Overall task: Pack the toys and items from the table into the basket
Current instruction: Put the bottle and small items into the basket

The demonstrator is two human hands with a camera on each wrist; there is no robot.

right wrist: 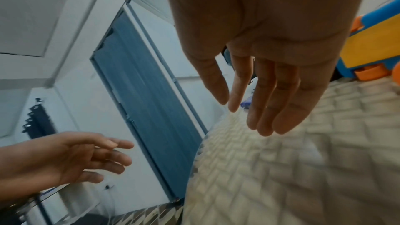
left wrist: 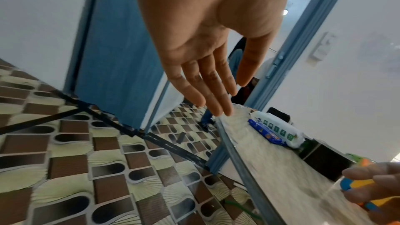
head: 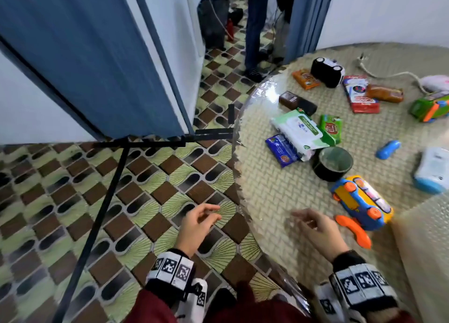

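Note:
A round woven-topped table (head: 279,194) carries scattered items: a yellow-and-blue toy phone (head: 362,202) with an orange handset (head: 354,230), a dark round tin (head: 332,163), a white wipes pack (head: 297,130), a blue snack pack (head: 281,150), a green packet (head: 330,129) and a black-and-white toy car (head: 326,71). My left hand (head: 199,222) hangs open over the floor left of the table edge, holding nothing. My right hand (head: 313,225) hovers open above the near table, left of the toy phone. No basket is in view.
Further back lie an orange packet (head: 305,79), a red-and-white box (head: 360,94), a green toy (head: 430,106), a small blue toy (head: 388,149) and a white-and-blue pack (head: 433,169). A person's legs (head: 255,31) stand in the doorway beyond. Black tape (head: 107,201) crosses the patterned floor.

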